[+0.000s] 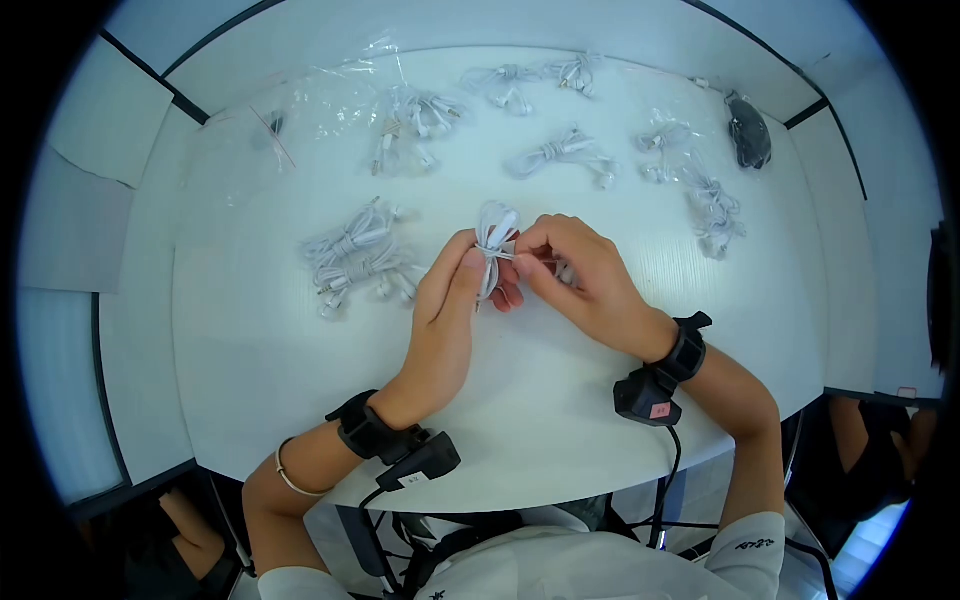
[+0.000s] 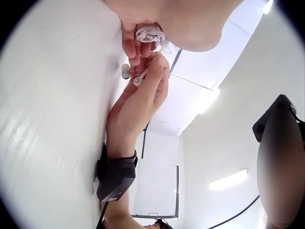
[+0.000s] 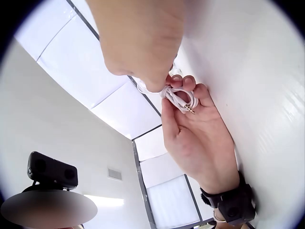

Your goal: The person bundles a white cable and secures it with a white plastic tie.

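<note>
A white corded pair of earphones (image 1: 496, 228), its cable wound into a looped bundle, is held above the table at the middle of the head view. My left hand (image 1: 446, 315) grips the bundle between thumb and fingers. The metal plug (image 3: 189, 109) sticks out of the loops in the right wrist view. On the other side, my right hand (image 1: 592, 280) pinches the cable at the bundle's waist with thumb and forefinger. Two earbuds (image 2: 137, 80) hang out beside the right fingers in the left wrist view. The curled fingers partly hide the cable end.
More wound earphones (image 1: 355, 236) lie left of my hands, others (image 1: 565, 150) behind, and some in clear bags (image 1: 716, 212) to the right. Crumpled clear plastic (image 1: 335, 105) covers the back left. A dark bagged object (image 1: 749, 132) sits at the back right, near the low partition walls.
</note>
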Available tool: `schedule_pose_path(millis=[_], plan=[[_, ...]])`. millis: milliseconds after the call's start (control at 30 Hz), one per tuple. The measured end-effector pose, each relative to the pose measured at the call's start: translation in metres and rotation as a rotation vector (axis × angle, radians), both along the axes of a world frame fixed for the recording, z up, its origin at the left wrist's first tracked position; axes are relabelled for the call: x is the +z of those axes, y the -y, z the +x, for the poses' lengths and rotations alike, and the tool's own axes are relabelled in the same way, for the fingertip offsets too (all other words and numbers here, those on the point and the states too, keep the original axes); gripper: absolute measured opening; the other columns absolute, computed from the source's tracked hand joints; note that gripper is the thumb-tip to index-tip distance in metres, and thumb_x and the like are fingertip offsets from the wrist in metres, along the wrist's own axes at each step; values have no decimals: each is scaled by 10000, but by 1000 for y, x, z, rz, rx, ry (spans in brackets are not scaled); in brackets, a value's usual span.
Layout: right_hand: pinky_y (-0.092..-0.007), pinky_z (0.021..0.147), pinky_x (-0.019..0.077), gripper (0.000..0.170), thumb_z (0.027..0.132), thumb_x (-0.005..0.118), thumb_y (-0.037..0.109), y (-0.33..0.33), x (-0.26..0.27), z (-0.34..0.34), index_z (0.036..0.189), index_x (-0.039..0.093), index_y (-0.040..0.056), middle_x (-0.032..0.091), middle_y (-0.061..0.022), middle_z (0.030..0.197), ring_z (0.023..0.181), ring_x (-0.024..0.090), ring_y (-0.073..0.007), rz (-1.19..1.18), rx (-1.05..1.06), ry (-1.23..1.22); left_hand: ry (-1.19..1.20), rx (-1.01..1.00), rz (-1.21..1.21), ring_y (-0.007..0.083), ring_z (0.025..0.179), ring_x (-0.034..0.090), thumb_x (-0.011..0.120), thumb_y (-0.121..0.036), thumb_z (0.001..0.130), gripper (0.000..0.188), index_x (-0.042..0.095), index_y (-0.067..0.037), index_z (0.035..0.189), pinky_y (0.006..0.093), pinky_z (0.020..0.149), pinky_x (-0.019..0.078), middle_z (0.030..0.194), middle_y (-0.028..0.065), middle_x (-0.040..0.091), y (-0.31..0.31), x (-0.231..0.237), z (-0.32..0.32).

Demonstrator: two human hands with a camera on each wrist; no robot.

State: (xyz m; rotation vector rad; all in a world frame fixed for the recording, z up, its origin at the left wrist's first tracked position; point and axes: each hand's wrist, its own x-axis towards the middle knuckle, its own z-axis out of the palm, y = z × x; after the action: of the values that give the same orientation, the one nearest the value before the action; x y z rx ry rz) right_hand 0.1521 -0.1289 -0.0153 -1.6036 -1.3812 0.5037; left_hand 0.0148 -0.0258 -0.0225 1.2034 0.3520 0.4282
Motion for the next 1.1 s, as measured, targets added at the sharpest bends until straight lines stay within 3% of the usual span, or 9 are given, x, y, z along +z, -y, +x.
schedule_pose_path(millis=[400, 533, 667, 800, 933, 1100], plan=[[-292, 645, 428, 57, 890, 540, 105, 1, 5, -3, 890, 543, 47, 602, -40, 727, 660, 546, -180, -32, 8, -122, -35, -34, 3, 113, 744, 522, 351, -195, 991, 289, 488, 10, 1142, 256, 704, 419, 888, 45, 558, 1, -1, 1], [-283, 635, 423, 63, 890, 545, 110, -1, 5, -2, 895, 548, 48, 602, -38, 716, 625, 540, -180, 2, 3, -18, -24, -60, 26, 101, 740, 520, 387, -204, 983, 282, 493, 0, 1146, 241, 687, 411, 885, 39, 556, -2, -3, -1], [-272, 610, 441, 56, 904, 521, 81, -1, 0, -5, 906, 547, 31, 605, -51, 715, 626, 574, -166, 6, 15, -230, -34, -90, 30, 89, 733, 514, 421, -233, 975, 291, 500, -9, 1144, 223, 655, 396, 870, 28, 546, -2, -3, -2], [-282, 602, 440, 69, 904, 518, 82, -1, -1, -3, 919, 551, 24, 591, -68, 741, 636, 562, -178, -6, 19, -184, -27, -93, 6, 80, 720, 508, 453, -228, 965, 293, 499, -7, 1152, 217, 630, 388, 845, 14, 533, -2, 1, -3], [-296, 607, 428, 65, 885, 544, 90, -1, -3, -1, 916, 558, 34, 578, -72, 731, 635, 531, -198, -21, -15, -97, -44, -77, 43, 95, 787, 549, 465, -204, 958, 287, 494, -8, 1165, 229, 665, 415, 919, 38, 572, -3, 1, -1], [-339, 769, 393, 121, 873, 562, 139, -4, -4, -3, 950, 539, 49, 583, -66, 788, 770, 543, -221, 56, -103, -76, -15, 1, -49, 135, 821, 567, 448, -153, 938, 261, 466, -10, 1156, 259, 706, 422, 905, 59, 568, -3, 0, -2]])
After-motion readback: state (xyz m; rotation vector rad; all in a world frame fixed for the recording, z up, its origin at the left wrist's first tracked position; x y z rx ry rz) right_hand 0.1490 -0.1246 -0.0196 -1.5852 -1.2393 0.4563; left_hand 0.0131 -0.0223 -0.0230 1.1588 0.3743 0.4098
